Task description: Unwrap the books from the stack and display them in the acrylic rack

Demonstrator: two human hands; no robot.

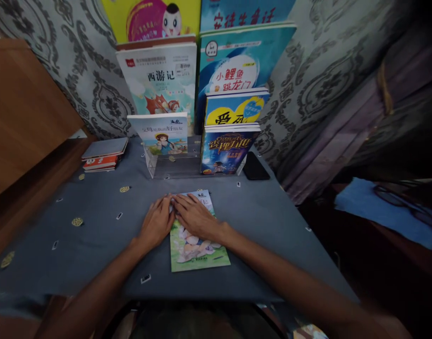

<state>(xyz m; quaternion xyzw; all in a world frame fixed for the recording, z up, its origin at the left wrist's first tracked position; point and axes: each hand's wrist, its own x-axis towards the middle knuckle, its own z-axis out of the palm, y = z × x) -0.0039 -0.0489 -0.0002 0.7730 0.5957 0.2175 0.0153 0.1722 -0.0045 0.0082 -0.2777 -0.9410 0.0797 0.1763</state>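
A thin booklet [201,252] with a green and light-blue illustrated cover lies shut on the cloth-covered table before me. My right hand [194,216] rests flat across its upper middle, fingers stretched toward the top left. Beside it, my left hand [157,221] lies along the booklet's upper left edge, its fingers slightly bent and touching the cover. The fingertips of both hands meet near the top left corner. Much of the cover's picture and title is hidden under the hands.
Behind the booklet stands a clear tiered rack [176,167] with several upright books, including a dark blue book [226,150]. A black phone [256,165] lies to its right. Small stacked books [104,155] are at the left. A wooden panel [28,113] and patterned curtain [286,117] border the table.
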